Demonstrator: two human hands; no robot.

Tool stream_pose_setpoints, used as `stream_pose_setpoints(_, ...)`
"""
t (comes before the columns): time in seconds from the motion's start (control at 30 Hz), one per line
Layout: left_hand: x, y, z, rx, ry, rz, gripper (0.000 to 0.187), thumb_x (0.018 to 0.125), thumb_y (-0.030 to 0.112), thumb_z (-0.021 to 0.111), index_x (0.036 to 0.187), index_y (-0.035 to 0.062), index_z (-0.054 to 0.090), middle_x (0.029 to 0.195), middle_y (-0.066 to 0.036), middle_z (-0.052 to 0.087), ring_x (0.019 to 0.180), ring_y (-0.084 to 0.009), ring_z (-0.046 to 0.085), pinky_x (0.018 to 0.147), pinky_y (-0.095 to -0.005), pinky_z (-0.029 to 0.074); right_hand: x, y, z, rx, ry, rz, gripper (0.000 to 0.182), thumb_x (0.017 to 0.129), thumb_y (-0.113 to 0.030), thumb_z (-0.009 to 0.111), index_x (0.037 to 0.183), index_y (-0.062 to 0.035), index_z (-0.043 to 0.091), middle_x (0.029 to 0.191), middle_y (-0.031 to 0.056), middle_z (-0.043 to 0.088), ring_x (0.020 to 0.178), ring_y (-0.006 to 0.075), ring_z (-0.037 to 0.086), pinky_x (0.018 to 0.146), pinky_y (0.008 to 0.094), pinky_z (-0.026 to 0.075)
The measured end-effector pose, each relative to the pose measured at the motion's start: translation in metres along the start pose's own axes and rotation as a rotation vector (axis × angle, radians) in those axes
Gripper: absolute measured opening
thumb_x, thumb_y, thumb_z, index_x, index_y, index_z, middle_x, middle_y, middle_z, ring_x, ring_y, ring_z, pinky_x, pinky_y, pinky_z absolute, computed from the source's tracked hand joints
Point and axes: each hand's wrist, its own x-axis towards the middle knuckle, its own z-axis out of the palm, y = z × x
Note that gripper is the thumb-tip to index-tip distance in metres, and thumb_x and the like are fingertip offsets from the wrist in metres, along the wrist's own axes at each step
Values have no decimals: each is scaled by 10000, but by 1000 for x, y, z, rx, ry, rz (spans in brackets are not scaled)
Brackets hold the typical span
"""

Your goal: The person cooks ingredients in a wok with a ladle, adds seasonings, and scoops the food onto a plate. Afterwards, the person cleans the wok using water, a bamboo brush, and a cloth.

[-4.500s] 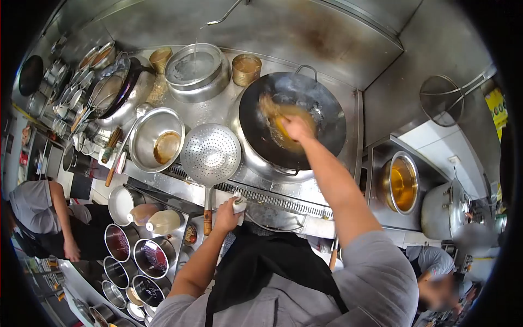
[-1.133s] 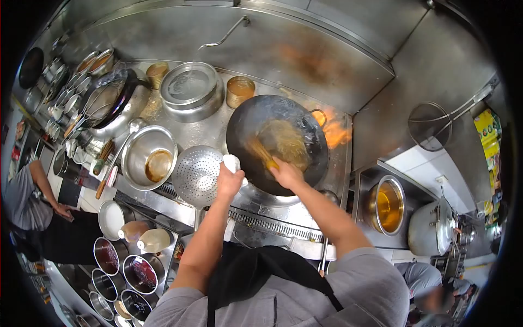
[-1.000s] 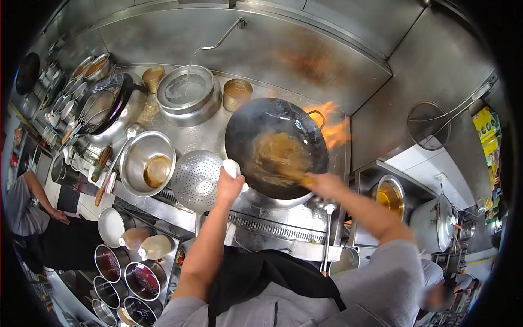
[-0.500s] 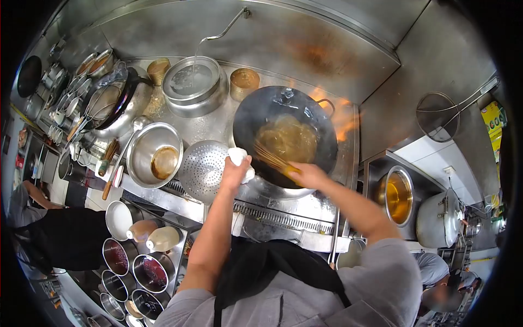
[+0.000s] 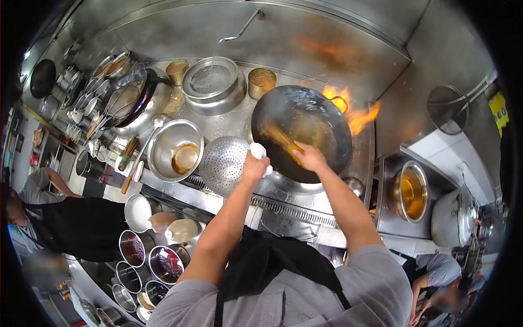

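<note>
A black wok (image 5: 338, 117) sits on the stove with brownish, murky liquid (image 5: 310, 129) in its bowl and steam over it. My left hand (image 5: 255, 167) is closed on a folded white cloth (image 5: 258, 150) at the wok's near left edge; whether a handle lies under the cloth is hidden. My right hand (image 5: 312, 158) grips the yellowish handle of a bamboo wok brush (image 5: 280, 136). The brush's bristles are blurred and down inside the wok, on its left side. A perforated strainer (image 5: 222, 163) lies just left of my left hand.
Flames (image 5: 362, 117) rise behind the wok's right side. Left stand a steel bowl (image 5: 163, 143), a ladle (image 5: 133, 168) and a lidded pot (image 5: 212, 101) under a faucet (image 5: 242, 30). A pot of amber liquid (image 5: 411, 191) is at right. Co-workers stand left (image 5: 81, 226) and right (image 5: 438, 270).
The brush has moved up and left within the wok, its bristles now blurred. Flames look brighter and more steam hangs over the wok. The whole view has shifted slightly.
</note>
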Motion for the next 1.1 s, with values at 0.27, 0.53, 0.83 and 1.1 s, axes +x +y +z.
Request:
stream_pose_setpoints(0.27,-21,44,-60,75,-90,99,345,731,40,626,1068,-7,569,909,-93,640,790,-185,615,700,-341,512,-187,113,-73,609,223,175,458,977,-300,595,1329,-7,576,1169,174,684,1059,202,638,948,310,469)
stream_pose_setpoints(0.53,-37,97,-59,250,-46,256,404,700,106,633,1080,-19,577,965,-140,643,884,-249,625,813,-375,495,-242,184,-16,1105,596,289,436,986,-279,567,1335,-19,584,861,46,669,587,100,548,470,275,425)
stream_pose_setpoints(0.83,-85,145,-31,494,80,385,486,703,196,639,1135,-18,582,1018,-233,680,976,-369,661,879,-441,491,-241,209,-12,1108,406,284,491,957,-341,607,1395,-127,548,672,46,601,429,128,477,347,305,343)
stream_pose_setpoints(1.1,-131,174,10,728,226,533,393,729,221,657,1045,26,528,998,-273,670,997,-483,617,891,-537,456,-227,209,-62,1238,255,357,436,979,-310,573,1366,-112,545,701,59,582,408,145,448,343,313,335)
